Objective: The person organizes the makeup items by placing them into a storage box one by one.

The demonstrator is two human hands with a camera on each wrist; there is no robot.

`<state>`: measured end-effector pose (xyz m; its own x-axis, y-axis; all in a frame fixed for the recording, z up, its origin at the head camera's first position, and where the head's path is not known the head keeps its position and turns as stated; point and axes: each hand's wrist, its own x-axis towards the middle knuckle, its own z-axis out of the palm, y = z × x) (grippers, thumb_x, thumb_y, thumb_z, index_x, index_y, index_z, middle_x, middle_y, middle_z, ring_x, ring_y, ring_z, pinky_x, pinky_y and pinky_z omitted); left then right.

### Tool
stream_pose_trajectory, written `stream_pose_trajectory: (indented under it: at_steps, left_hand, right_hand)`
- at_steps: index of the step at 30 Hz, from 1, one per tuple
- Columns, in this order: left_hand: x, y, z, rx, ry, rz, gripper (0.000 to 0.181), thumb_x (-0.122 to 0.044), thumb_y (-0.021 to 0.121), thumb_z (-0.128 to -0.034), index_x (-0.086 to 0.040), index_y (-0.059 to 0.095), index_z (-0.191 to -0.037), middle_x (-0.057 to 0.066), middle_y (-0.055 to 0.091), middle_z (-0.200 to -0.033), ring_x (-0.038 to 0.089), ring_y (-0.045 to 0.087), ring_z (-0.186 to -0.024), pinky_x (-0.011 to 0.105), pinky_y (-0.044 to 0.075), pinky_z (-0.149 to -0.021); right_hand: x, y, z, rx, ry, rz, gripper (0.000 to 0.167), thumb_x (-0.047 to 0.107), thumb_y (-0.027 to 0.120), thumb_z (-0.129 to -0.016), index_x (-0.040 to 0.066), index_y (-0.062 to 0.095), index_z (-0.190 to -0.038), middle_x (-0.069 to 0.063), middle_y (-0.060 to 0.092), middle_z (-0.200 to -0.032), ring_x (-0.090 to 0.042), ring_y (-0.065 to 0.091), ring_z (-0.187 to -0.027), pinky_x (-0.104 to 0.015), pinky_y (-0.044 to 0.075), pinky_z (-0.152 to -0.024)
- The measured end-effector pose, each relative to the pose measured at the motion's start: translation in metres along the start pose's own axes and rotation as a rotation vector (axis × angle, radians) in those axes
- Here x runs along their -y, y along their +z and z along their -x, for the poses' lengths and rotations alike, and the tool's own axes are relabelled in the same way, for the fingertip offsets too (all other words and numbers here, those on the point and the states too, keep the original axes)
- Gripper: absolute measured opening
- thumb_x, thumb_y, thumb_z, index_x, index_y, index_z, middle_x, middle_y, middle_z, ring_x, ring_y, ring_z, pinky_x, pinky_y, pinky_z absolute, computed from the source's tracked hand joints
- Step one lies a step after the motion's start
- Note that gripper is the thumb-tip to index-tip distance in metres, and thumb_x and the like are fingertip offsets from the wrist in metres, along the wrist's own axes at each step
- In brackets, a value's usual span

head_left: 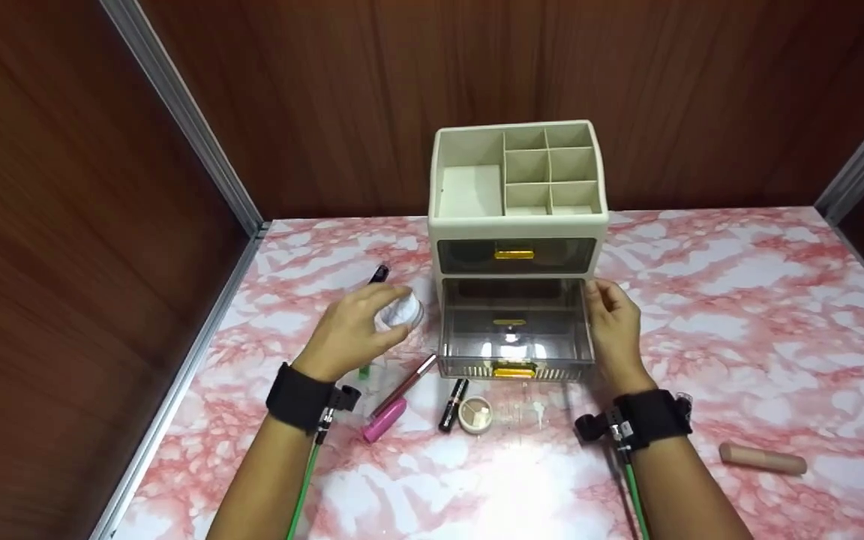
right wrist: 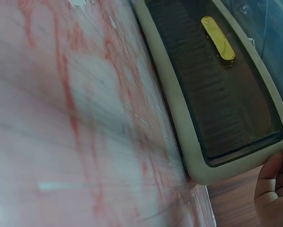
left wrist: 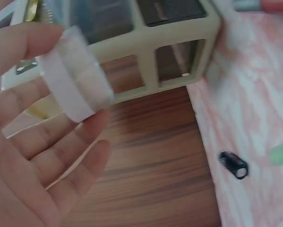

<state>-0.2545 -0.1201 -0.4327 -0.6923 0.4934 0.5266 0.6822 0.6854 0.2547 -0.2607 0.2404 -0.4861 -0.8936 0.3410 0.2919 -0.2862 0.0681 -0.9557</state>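
Note:
My left hand [head_left: 361,326] pinches a small round white jar [head_left: 404,311] between thumb and fingers, left of the cream drawer organizer [head_left: 518,223]. The left wrist view shows the jar [left wrist: 75,75] tilted, with a clear part on one side. My right hand [head_left: 616,330] holds the organizer's right front edge with curled fingers; in the right wrist view its fingertips [right wrist: 272,168] touch the frame beside the lowest drawer [right wrist: 231,109]. A clear drawer [head_left: 514,349] with a gold handle is pulled out at the middle. The upper drawer [head_left: 469,256] is closed.
Before the organizer lie a pink tube [head_left: 385,420], a slim reddish-brown tube [head_left: 406,386], a black tube [head_left: 454,405] and a round compact [head_left: 475,415]. A black-capped item [head_left: 379,274] is partly behind my left hand. A beige stick [head_left: 762,458] lies at right.

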Motion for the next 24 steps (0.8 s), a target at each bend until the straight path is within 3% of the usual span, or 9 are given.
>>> stream_pose_trajectory:
  at_steps: [4, 9, 12, 18, 24]
  left_hand:
    - [-0.009, -0.01, -0.005, -0.093, 0.047, 0.002, 0.043, -0.029, 0.076, -0.0828, -0.011, 0.067, -0.121, 0.005, 0.066, -0.115, 0.016, 0.061, -0.107, 0.032, 0.051, -0.087]
    - [-0.025, -0.015, -0.013, -0.108, 0.085, 0.067, 0.045, -0.032, 0.075, -0.084, -0.011, 0.067, -0.123, 0.003, 0.066, -0.117, 0.013, 0.06, -0.108, 0.028, 0.049, -0.09]
    - [-0.038, -0.014, -0.02, -0.095, 0.117, 0.117, 0.046, -0.032, 0.074, -0.0842, -0.011, 0.066, -0.124, 0.001, 0.065, -0.117, 0.011, 0.059, -0.105, 0.026, 0.049, -0.087]
    - [-0.055, -0.001, -0.038, -0.026, 0.19, 0.187, 0.047, -0.026, 0.077, -0.0819, -0.012, 0.064, -0.126, 0.001, 0.061, -0.119, 0.014, 0.059, -0.104, 0.027, 0.049, -0.088]
    - [-0.064, 0.016, -0.047, 0.095, 0.182, 0.148, 0.049, -0.026, 0.078, -0.081, -0.014, 0.064, -0.126, -0.001, 0.058, -0.116, 0.01, 0.057, -0.101, 0.025, 0.048, -0.085]
  right_hand:
    - [0.001, -0.001, -0.001, 0.011, 0.03, -0.034, 0.03, 0.025, 0.058, -0.099, -0.002, 0.063, -0.11, 0.003, 0.067, -0.094, -0.016, 0.059, -0.087, -0.026, 0.048, -0.078]
    - [-0.016, -0.004, -0.008, 0.007, 0.042, -0.055, 0.033, 0.032, 0.06, -0.097, 0.002, 0.064, -0.111, -0.002, 0.067, -0.098, -0.019, 0.059, -0.089, -0.027, 0.048, -0.078]
    - [-0.029, -0.006, -0.013, 0.006, 0.067, -0.074, 0.035, 0.037, 0.061, -0.095, 0.006, 0.065, -0.111, -0.006, 0.066, -0.101, -0.02, 0.059, -0.089, -0.028, 0.049, -0.078]
    - [-0.029, -0.007, -0.013, 0.006, 0.071, -0.063, 0.034, 0.036, 0.06, -0.096, 0.007, 0.065, -0.111, -0.006, 0.065, -0.1, -0.019, 0.059, -0.088, -0.026, 0.05, -0.077]
    - [-0.031, -0.006, -0.012, 0.011, 0.063, -0.07, 0.035, 0.036, 0.061, -0.095, 0.005, 0.066, -0.111, -0.005, 0.065, -0.097, -0.018, 0.059, -0.085, -0.026, 0.05, -0.075]
